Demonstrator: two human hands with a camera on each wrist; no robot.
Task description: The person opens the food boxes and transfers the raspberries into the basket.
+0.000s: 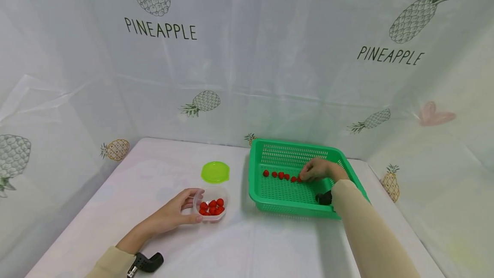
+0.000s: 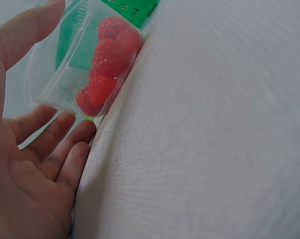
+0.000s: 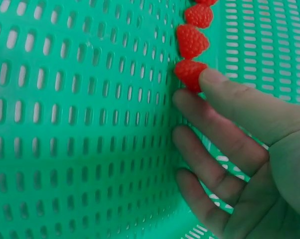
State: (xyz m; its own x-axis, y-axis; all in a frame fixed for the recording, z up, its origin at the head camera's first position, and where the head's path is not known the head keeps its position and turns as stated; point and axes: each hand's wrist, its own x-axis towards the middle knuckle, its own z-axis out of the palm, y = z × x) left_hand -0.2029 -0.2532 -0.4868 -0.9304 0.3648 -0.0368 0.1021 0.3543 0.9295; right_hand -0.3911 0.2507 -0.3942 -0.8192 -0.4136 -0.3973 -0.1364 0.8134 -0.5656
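Note:
In the head view my left hand (image 1: 175, 214) holds a clear plastic tub (image 1: 208, 193) on the table, thumb on the near side and fingers on the far side. Several red raspberries (image 2: 110, 57) lie in the tub, seen through its wall in the left wrist view. Inside the green basket (image 1: 293, 209) my right hand (image 1: 319, 170) pinches a raspberry (image 3: 190, 73) between thumb and index finger, while the other fingers are loosely bent. That raspberry is at the right end of a row of raspberries (image 1: 281, 175) on the basket floor.
A lime-green round lid (image 1: 215, 172) lies on the white table cover (image 1: 231, 252) behind the tub. A pineapple-print sheet (image 1: 270, 55) hangs behind the table. Each wrist wears a black device (image 1: 148, 263). Slots pierce the basket's walls and floor.

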